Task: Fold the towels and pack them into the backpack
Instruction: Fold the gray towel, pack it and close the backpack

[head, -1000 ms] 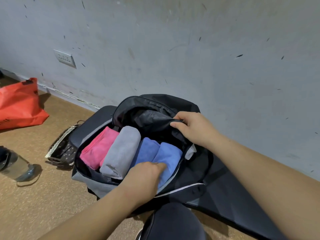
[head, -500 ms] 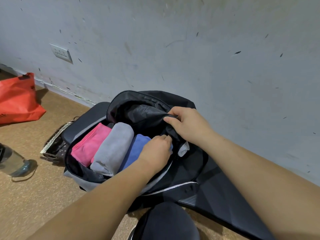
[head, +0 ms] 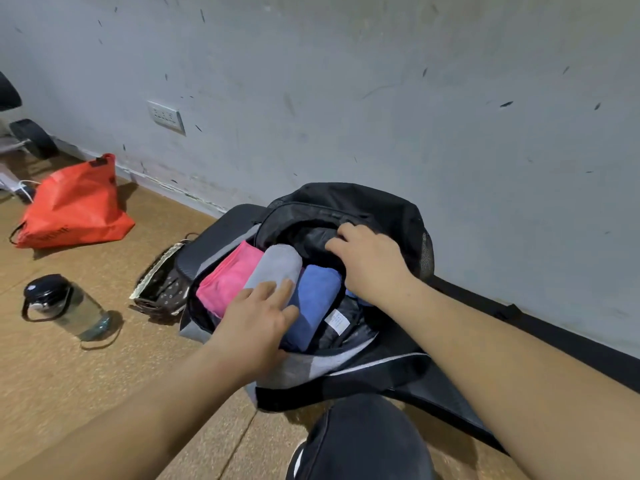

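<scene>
The black backpack (head: 363, 202) lies open on the floor (head: 69, 375) at the centre of the frame, its back against the grey wall (head: 415, 98). 3 rolled towels sit side by side in its main compartment: a pink towel (head: 228, 278) at the left, a grey towel (head: 277, 265) beside it and a blue towel (head: 315, 299) to the right. A sliver of lighter blue cloth shows under the right wrist, mostly hidden.

The left hand (head: 256, 327) comes in from the lower left with a loose, flat grip: its fingers (head: 277, 292) are nearly straight and slightly spread, lying on the near ends of the grey and blue towels and clasping nothing. The right hand (head: 370, 261), reaching in from the lower right, has a closed grip: its fingers curl over the edge of the black inner fabric at the top of the backpack's opening.

A white label (head: 337, 322) shows inside the bag. At the left of the frame lie a red bag (head: 72, 209), a bottle (head: 65, 306) on its side and a patterned pouch (head: 162, 285)
</scene>
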